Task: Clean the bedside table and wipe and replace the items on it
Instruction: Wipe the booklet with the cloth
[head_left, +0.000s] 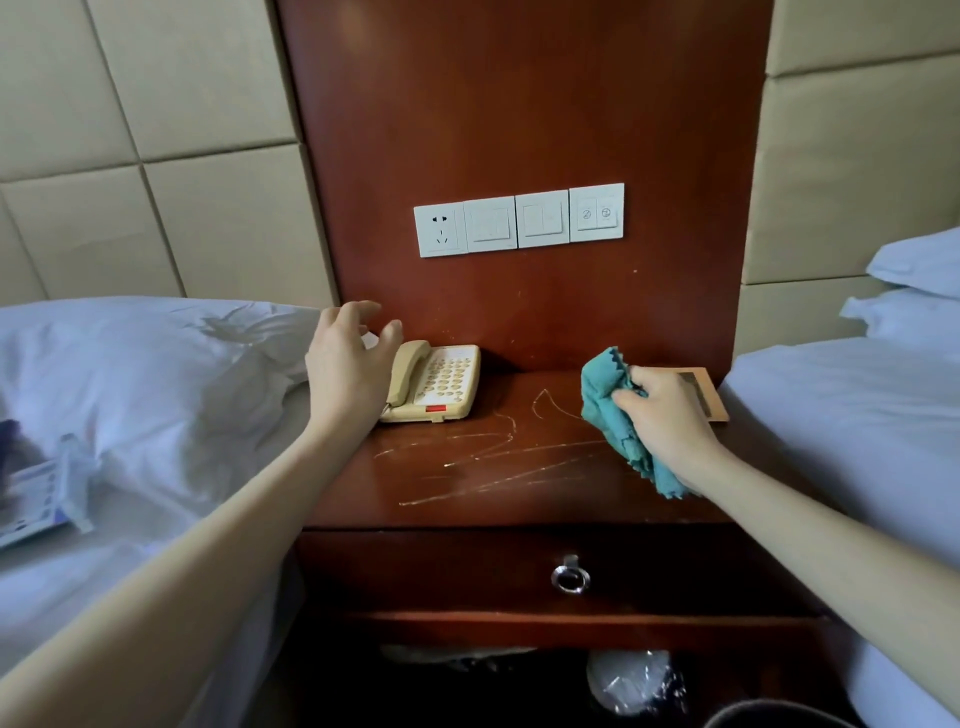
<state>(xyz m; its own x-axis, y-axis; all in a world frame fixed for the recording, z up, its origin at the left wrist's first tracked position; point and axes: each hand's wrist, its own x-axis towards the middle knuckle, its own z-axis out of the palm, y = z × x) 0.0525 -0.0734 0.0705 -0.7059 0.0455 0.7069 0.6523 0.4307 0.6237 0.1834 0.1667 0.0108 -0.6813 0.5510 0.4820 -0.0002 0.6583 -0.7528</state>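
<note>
Left hand: fingers spread apart, empty, poised just above the handset side of the telephone; probably reaching to lift it clear for wiping. Right hand: clamped on bunched teal cloth, held low over the table, positioned for a wiping pass. Telephone: rear left of table, against back panel. Card: rear right, largely hidden behind right hand and cloth; print unreadable. Pale streaks across tabletop; scratches or residue, cannot tell. Blurred packet on left bed, cut off by frame edge.
</note>
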